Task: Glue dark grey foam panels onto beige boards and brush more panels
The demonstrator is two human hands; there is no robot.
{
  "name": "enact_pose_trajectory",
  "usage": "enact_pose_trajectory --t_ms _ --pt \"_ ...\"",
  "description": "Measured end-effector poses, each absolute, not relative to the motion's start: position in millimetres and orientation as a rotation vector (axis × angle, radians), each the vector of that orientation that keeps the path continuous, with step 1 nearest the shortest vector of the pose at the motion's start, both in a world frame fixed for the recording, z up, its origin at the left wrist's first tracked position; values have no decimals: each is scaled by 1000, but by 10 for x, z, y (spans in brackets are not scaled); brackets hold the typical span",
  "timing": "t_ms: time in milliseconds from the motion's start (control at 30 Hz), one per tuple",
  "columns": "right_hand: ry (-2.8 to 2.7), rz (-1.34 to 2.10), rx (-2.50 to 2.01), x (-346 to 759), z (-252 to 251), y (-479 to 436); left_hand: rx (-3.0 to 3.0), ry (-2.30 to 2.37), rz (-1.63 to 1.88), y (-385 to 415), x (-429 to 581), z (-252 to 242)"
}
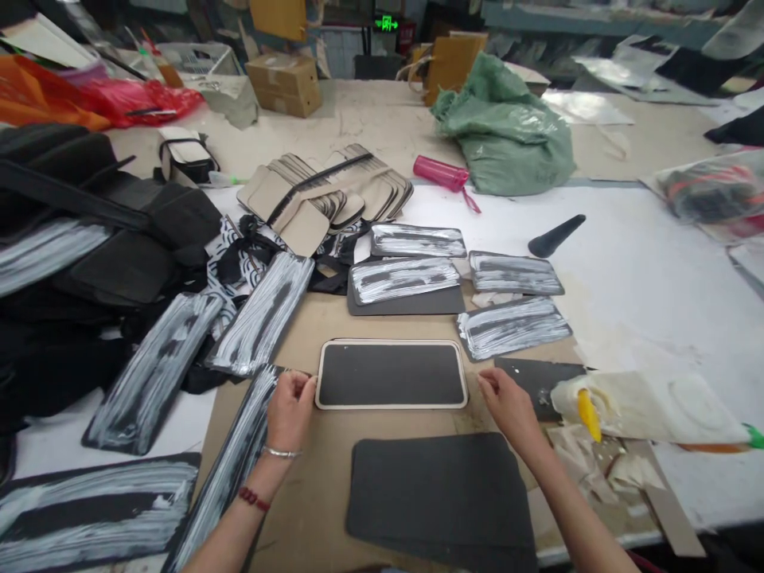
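A cream-rimmed black panel [391, 374] is lying on brown cardboard [298, 485] toward the near edge of the white tabletop [633, 294]. At its left end the left hand [290, 410] is pinching; I can't tell whether it's gripping the panel. The right hand [504, 398] is hovering just off the right end, fingertips together. Dark plain sheets [438, 501] are lying closer to the near edge, white-smeared panels [263, 318] are surrounding everything, and a green sack [507, 131] is slumping at the far edge.

Panel [391, 374]: black, cream border; near sheets [438, 501]: dark grey; left boards [263, 314]: black with white streaks; far stack [325, 195]: beige, edged black; far pouch [440, 173]: magenta; far sack [507, 131]: green.
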State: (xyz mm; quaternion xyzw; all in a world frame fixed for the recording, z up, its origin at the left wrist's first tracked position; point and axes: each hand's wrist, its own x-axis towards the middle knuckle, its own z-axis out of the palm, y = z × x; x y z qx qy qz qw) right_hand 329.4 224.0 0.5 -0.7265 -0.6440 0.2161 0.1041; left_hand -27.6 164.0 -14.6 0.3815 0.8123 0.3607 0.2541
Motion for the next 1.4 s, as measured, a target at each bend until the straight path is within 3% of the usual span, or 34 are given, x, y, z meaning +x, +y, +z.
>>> enact_pose_trajectory --t_ms 367,733,1100,1300,1400 --pt "-1853 817 -2016 2922 -40 2692 806 2037 999 1402 -175 25" --pt "-2104 1125 -1731 1970 26 3045 374 2431 1252 1328 -1352 -79" --pt "-2291 791 -1463 433 393 4029 327 2320 1258 1452 -1505 -221" --pt "-2270 846 -1585 159 417 4240 499 2443 1207 1390 -1435 -89" --pt "-2420 695 -1499 226 320 4192 527 2418 1195 1430 -1369 -31"
